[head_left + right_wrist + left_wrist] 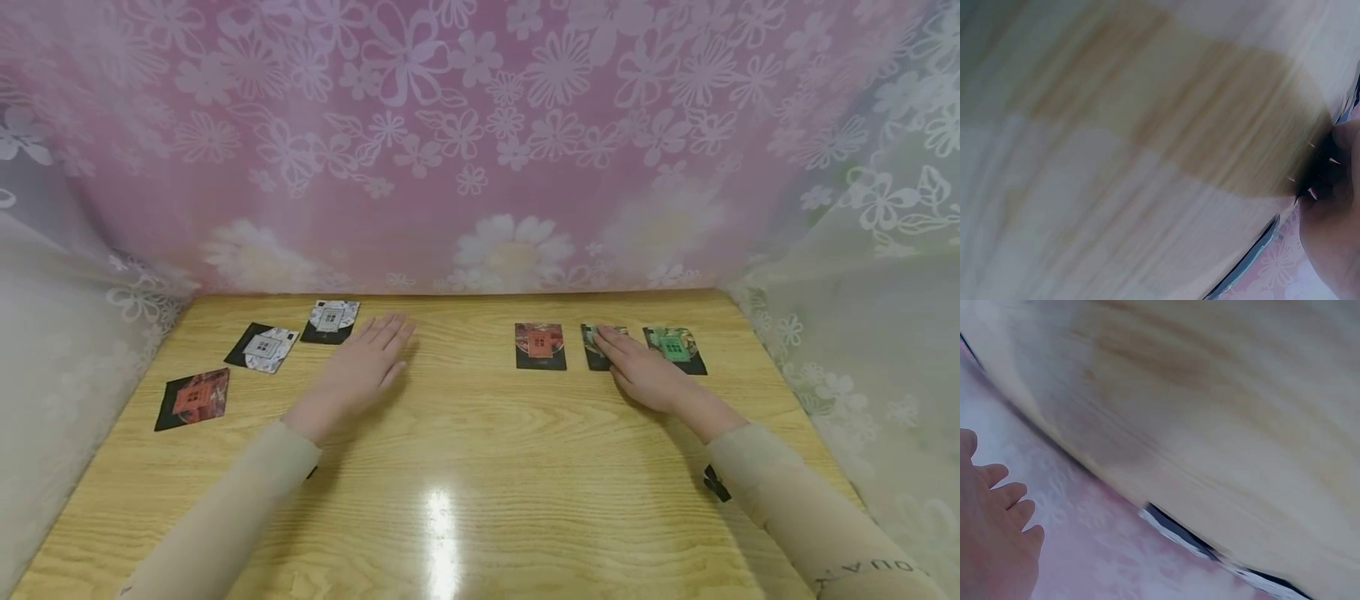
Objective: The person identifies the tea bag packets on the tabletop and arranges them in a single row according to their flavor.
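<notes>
My right hand (pixel 651 373) reaches over the middle green-and-black flat packet (pixel 592 354), its fingers extended across it and covering much of its face. On its right lies another green-and-black packet (pixel 677 347); a red-and-black packet (pixel 540 346) is on its left. My left hand (pixel 366 367) has its fingers outstretched just right of a white-and-black packet (pixel 330 321). A second white-and-black packet (pixel 262 347) lies turned, further left. Nearest the left edge is a red-and-black packet (pixel 193 398). In the left wrist view, the left hand (pixel 1004 531) shows spread fingertips and holds nothing.
The wooden table (pixel 480 433) ends at the back against a pink flowered curtain (pixel 450 167). Pale flowered curtain also hangs at both sides. A small black clip-like piece (pixel 717 483) shows beside the right sleeve.
</notes>
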Available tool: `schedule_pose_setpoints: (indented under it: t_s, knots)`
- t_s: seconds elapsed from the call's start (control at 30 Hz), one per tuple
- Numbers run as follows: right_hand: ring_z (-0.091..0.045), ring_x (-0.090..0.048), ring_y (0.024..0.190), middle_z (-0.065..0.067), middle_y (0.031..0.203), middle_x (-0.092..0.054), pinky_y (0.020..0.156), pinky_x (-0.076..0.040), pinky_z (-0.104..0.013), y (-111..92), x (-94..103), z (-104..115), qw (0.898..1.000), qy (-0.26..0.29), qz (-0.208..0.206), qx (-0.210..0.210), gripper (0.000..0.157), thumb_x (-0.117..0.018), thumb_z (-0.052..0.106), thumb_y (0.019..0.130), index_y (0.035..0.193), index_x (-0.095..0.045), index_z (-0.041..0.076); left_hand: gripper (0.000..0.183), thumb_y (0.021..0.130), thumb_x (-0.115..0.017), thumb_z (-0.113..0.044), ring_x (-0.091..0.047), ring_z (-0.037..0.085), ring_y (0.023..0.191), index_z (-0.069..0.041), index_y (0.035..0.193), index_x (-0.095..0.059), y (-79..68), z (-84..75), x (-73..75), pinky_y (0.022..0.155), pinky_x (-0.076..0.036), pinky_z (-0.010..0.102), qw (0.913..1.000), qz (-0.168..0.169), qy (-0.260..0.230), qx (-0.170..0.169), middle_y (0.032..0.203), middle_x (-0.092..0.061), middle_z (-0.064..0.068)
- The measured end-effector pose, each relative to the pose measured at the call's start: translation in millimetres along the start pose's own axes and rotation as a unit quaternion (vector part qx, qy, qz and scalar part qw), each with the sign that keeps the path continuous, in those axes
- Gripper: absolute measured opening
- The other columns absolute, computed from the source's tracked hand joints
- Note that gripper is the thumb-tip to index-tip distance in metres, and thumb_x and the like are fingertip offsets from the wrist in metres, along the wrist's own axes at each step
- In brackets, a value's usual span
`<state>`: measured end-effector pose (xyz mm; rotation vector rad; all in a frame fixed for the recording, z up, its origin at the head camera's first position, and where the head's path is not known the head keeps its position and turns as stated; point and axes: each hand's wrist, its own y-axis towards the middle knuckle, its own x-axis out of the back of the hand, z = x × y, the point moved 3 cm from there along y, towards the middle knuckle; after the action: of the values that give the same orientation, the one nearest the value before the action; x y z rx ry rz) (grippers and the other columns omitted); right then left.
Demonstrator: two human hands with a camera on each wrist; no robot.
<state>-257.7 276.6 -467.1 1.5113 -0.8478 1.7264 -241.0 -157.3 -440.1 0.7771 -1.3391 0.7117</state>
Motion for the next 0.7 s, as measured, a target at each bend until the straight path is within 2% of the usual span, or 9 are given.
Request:
schedule_pose_setpoints:
  t_s: [0.17,0.47,0.7]
  knots:
    - [-0.037,-0.022,0.141,-0.018,0.156,-0.019,0.110,-0.028,-0.055,0.1,-0.6,-0.7,1.000,-0.003,0.005,0.002,0.057,-0.045,0.014,0.098,0.149,-0.024,0.003,0.065,0.099,-0.044,-0.033,-0.013,0.028,0.145,-0.011,0.152,-0.015,-22.5,19.1,0.7,0.119,-0.013,0.046,0.9994,-0.014,-0.003,0.031,0.158,-0.012,0.011]
    - [-0.038,-0.024,0.140,-0.019,0.155,-0.021,0.109,-0.030,-0.056,0.0,-1.0,-0.5,1.000,-0.001,-0.009,0.007,0.057,-0.048,0.012,0.097,0.148,-0.026,0.002,0.062,0.095,-0.054,-0.026,-0.022,0.036,0.141,-0.004,0.148,-0.029,-69.1,54.1,-2.0,0.115,-0.018,0.053,0.9959,-0.033,-0.025,0.081,0.154,-0.023,0.019]
    - [-0.036,-0.021,0.142,-0.018,0.156,-0.019,0.111,-0.029,-0.055,0.5,-0.5,0.5,1.000,-0.003,0.002,-0.002,0.057,-0.045,0.013,0.098,0.149,-0.024,0.003,0.063,0.095,-0.054,-0.028,-0.026,0.040,0.138,-0.003,0.147,-0.030,-107.7,79.0,-1.6,0.113,-0.019,0.056,0.9909,-0.011,-0.008,0.134,0.151,-0.027,0.022]
